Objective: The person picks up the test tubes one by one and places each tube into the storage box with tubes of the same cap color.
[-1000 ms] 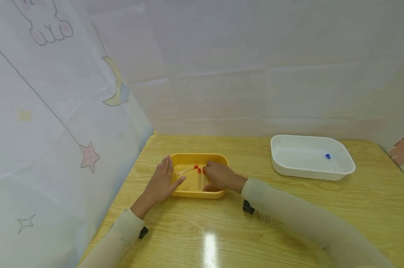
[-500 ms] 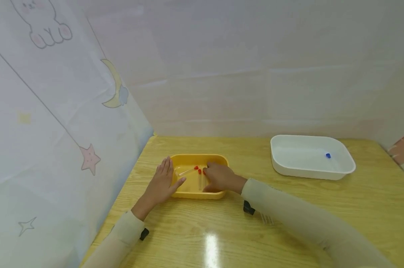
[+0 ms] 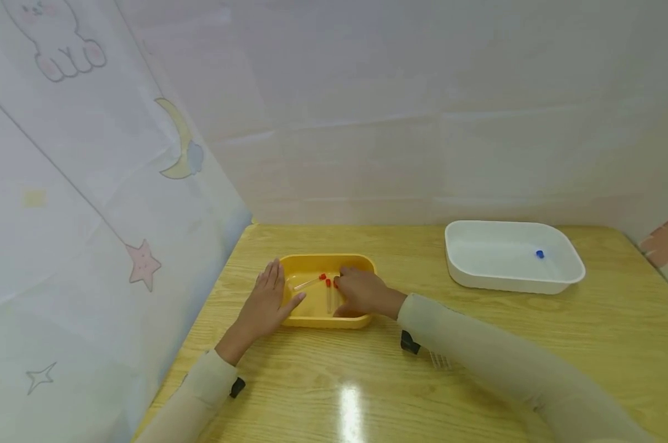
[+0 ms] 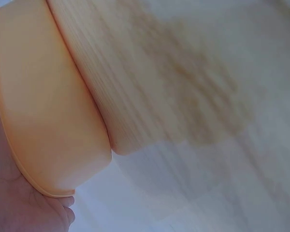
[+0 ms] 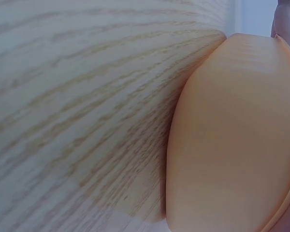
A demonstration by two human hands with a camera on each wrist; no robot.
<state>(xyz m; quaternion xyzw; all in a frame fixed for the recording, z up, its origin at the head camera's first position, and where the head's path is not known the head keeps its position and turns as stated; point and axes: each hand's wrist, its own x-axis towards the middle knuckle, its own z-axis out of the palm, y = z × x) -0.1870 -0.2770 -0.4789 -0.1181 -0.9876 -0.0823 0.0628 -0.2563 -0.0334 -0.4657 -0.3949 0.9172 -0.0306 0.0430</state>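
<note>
A yellow tray (image 3: 325, 322) stands on the wooden table in the head view. My left hand (image 3: 263, 306) rests with straight fingers on its left rim, thumb reaching over the inside. Two slim clear tubes with red caps (image 3: 328, 295) lie in the tray between my hands. My right hand (image 3: 361, 291) reaches over the right side into the tray, its fingers bent down. Beside its fingers shows another red cap (image 3: 336, 282); I cannot tell whether the fingers grip that tube. The left wrist view shows the tray's outer wall (image 4: 53, 101) with my palm against the rim.
A white tray (image 3: 511, 284) stands at the back right, holding a small blue cap-like piece (image 3: 540, 254). Several thin pale prongs (image 3: 440, 360) show beside my right sleeve. Printed white sheets (image 3: 339, 166) rise behind and left of the table (image 3: 312, 381).
The whole head view has shifted slightly. Both hands keep their places at the yellow tray, and the tubes lie as before.
</note>
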